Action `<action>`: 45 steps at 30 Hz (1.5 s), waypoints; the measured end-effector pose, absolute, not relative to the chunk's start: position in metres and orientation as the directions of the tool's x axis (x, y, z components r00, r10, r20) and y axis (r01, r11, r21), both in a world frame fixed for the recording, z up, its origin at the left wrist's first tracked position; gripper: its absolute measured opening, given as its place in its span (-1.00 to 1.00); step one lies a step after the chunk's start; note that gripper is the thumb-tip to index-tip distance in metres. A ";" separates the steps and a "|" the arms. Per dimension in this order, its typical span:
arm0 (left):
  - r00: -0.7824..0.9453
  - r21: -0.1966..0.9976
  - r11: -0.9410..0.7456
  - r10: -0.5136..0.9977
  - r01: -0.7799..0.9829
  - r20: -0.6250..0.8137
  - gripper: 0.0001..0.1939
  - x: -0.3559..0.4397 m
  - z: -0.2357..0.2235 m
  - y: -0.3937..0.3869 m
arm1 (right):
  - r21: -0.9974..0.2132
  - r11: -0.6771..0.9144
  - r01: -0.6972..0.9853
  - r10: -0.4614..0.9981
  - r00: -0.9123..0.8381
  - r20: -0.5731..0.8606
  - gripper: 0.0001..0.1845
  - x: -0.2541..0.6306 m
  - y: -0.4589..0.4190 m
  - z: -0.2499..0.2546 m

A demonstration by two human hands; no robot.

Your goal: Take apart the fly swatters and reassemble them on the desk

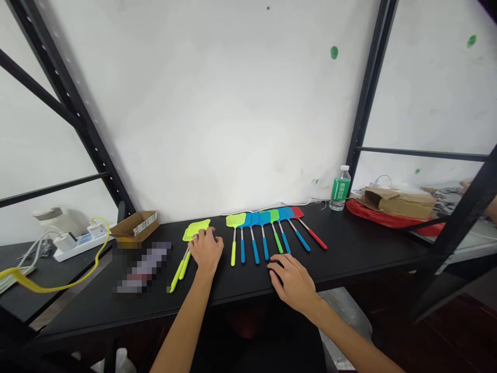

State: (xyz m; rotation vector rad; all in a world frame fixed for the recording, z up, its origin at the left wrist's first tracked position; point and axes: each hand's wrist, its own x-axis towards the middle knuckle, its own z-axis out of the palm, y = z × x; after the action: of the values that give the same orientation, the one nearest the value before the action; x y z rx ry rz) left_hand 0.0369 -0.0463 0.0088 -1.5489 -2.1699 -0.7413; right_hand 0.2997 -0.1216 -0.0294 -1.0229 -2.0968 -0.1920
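Two yellow-green fly swatters (197,227) lie overlapping on the black table, left of the others, handles pointing down and left. My left hand (205,247) rests at the right edge of their heads, fingers over them and thumb apart. To the right, a fanned row of several fly swatters spreads out: a yellow-green one (233,243) at the left end, blue ones (254,243), a green one (277,235) among them, and a red one (316,238) at the right end. Just below the row's handles, my right hand (293,280) hovers or rests, fingers loosely bent and holding nothing.
A water bottle (340,189) stands at the back right by the rack post. An open cardboard box (140,226), a blurred-out item (145,267) and a power strip (83,243) with a yellow cable (97,259) are on the left. Beyond the post lies more cardboard (404,203).
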 end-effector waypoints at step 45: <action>-0.527 0.308 0.445 0.803 0.841 0.279 -0.70 0.013 0.013 -0.046 | -0.170 0.660 0.732 0.611 -0.390 0.689 -0.72 0.301 -0.122 -0.034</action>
State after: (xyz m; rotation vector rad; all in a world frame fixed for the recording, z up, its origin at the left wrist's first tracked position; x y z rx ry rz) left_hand 0.0133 -0.0457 0.0133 -1.4780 -2.5913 -0.6339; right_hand 0.3013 -0.1216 -0.0340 -1.0351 -2.1234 -0.2065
